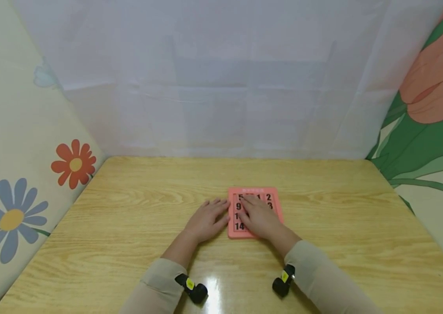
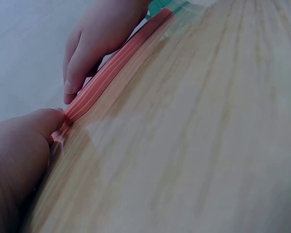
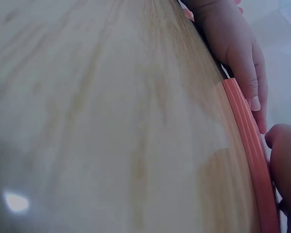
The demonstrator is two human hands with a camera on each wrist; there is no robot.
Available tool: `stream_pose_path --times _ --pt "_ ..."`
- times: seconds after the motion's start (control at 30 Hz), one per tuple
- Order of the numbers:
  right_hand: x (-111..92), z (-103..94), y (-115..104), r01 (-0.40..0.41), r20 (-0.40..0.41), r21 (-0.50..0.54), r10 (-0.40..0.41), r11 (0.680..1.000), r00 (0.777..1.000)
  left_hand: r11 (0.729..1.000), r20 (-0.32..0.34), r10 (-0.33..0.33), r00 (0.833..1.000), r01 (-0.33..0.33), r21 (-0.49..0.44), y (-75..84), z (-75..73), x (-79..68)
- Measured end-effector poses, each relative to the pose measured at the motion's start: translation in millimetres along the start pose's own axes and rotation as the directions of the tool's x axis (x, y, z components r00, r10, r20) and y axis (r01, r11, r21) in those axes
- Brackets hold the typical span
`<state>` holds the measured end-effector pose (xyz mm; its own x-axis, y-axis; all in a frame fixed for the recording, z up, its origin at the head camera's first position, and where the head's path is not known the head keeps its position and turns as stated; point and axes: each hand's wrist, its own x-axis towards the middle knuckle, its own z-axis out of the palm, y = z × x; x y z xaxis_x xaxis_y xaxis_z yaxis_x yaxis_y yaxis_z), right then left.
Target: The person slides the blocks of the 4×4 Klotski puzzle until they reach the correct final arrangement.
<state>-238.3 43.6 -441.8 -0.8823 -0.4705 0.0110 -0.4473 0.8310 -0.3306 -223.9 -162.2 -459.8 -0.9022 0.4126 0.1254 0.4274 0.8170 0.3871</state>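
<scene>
A pink sliding number puzzle (image 1: pixel 279 213) lies flat on the wooden table, with black numbers on its tiles. In the head view 5, 1, 2, 9, 3 and 14 show; other tiles are hidden under my right hand (image 1: pixel 259 216). That hand lies over the puzzle, its fingers touching the tiles left of the middle. My left hand (image 1: pixel 205 220) rests at the puzzle's left side, thumb and fingertips against the frame. In the left wrist view the left thumb (image 2: pixel 48 119) touches a corner of the pink frame (image 2: pixel 121 60). From the right wrist the frame's near edge (image 3: pixel 250 141) shows beside both hands.
The wooden table (image 1: pixel 127 196) spreads around the puzzle on every side. A white cloth (image 1: pixel 221 109) hangs behind its far edge. Flower-printed walls (image 1: pixel 9 131) stand at left and right. Each sleeve carries a small black wrist camera (image 1: pixel 197 293).
</scene>
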Motion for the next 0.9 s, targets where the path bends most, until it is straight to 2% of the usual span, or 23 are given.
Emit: stream_pose_path --times 0.5,0.63,0.9 --pt "3.9 2.5 -2.3 0.005 0.003 -0.007 -0.005 1.000 1.000 1.000 0.015 -0.006 1.000 0.006 -0.001 1.7 -0.7 2.0" --pt "1.2 3.2 0.9 0.015 -0.020 0.030 -0.014 0.999 1.000 1.000 0.015 -0.007 1.000 0.006 0.003 2.1 -1.0 1.4" --pt "-9.7 -1.1 13.2 -0.026 -0.049 0.063 0.029 0.998 0.998 1.000 0.009 -0.015 1.000 0.015 0.005 2.0 -1.3 0.2"
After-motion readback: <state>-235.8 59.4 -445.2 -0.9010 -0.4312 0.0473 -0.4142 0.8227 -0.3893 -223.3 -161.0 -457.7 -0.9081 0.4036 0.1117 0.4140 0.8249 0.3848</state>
